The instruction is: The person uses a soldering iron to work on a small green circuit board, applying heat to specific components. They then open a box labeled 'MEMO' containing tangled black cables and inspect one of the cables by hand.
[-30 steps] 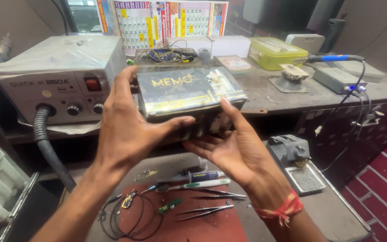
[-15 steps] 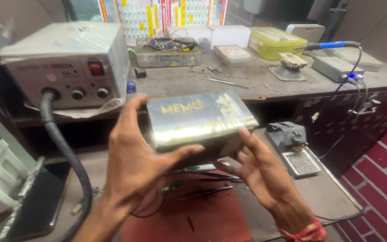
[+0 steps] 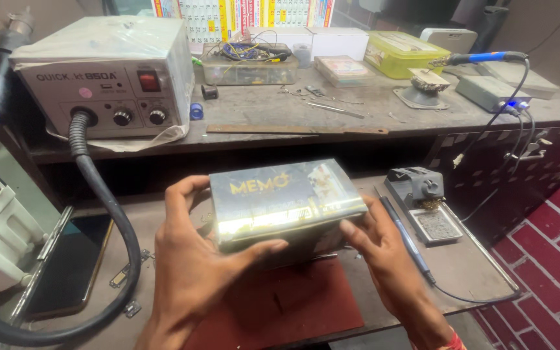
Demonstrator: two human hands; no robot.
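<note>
Both my hands hold a glossy, dark rectangular box (image 3: pixel 283 201) with a printed lid, level above the lower bench. My left hand (image 3: pixel 199 266) grips its left end, thumb across the front edge and fingers behind. At the box's right end, my right hand (image 3: pixel 384 256) supports it from below and the side. A red mat (image 3: pixel 293 304) lies on the bench directly under the box.
A grey hot-air station (image 3: pixel 108 78) with a thick black hose (image 3: pixel 108 214) stands on the upper shelf at left. A metal ruler (image 3: pixel 296 130), clear parts boxes (image 3: pixel 247 65) and a soldering iron (image 3: pixel 481 58) sit there too. A black pen-like tool (image 3: pixel 406 240) and small stand (image 3: pixel 422 201) lie at right; a phone (image 3: pixel 72 259) at left.
Both hands have brought the box down from the upper shelf toward me, and it now sits lower, over the red mat. The tweezers and wires on the mat are now hidden.
</note>
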